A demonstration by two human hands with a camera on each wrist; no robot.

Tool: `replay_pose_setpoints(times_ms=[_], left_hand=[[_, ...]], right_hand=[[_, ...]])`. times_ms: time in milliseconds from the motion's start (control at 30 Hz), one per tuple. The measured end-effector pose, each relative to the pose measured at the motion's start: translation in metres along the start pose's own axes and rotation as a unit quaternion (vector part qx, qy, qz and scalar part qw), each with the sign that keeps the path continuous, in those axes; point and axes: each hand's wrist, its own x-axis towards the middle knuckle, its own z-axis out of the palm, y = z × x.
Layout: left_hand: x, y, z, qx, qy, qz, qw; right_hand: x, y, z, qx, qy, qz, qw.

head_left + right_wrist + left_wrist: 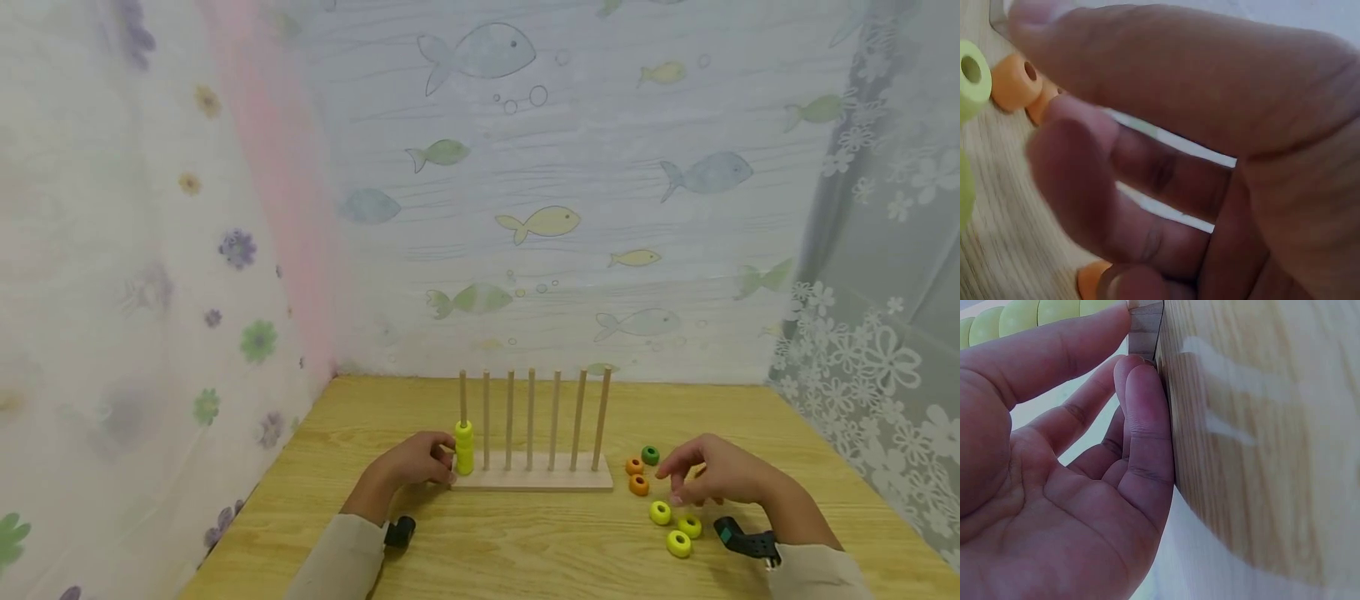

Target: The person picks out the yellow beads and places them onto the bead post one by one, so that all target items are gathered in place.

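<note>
Head, rack: pale wooden base (528,482) with seven upright pegs (531,417), on the surface (540,550), between the hands.
Head, leftmost peg: carries the yellow stack (464,451) of beads, seated down at the base.
Head, left hand: left hand (420,458) at the base's left end, just beside the stack.
Head, loose beads: green bead (651,457), two orange beads (638,487), three yellow beads (678,547), right of the base.
Head, right hand: right hand (726,475) just beside these beads, fingers loosely bent.
Left wrist, grip: thumb and bent fingers grip the end of the base; stack alongside the thumb.
Right wrist, fingers: relaxed curve, thumb and forefinger parted.
Right wrist, beads: yellow at left edge, orange near fingertips; another orange bead (1089,279) below, partly hidden, contact with fingers cannot be told.
</note>
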Motion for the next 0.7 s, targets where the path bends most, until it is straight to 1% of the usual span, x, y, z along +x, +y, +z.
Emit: replay_pose_setpoints(times_ms=[100, 267, 333, 567, 700], left_hand=[[-0.0013, 0.0011, 0.0002, 0.001, 0.002, -0.002, 1.0000], [-0.0022, 0.0024, 0.0001, -0.001, 0.003, -0.002, 1.0000], [-0.0018, 0.0022, 0.0000, 0.000, 0.002, -0.001, 1.0000], [-0.0011, 0.0013, -0.0001, 0.004, 0.000, -0.002, 1.0000], [-0.0007, 0.0014, 0.0001, 0.002, -0.001, -0.001, 1.0000]], right_hand=[[-0.0030, 0.0009, 0.0005, 0.016, -0.021, 0.038, 0.999], [-0.0020, -0.0011, 0.0047, 0.021, -0.030, 0.094, 0.995], [-0.0011, -0.0014, 0.0057, 0.021, -0.034, 0.102, 0.994], [0.0006, 0.0012, 0.0070, 0.010, -0.049, 0.101, 0.994], [0.0023, 0.0017, 0.0095, 0.015, -0.053, 0.106, 0.993]])
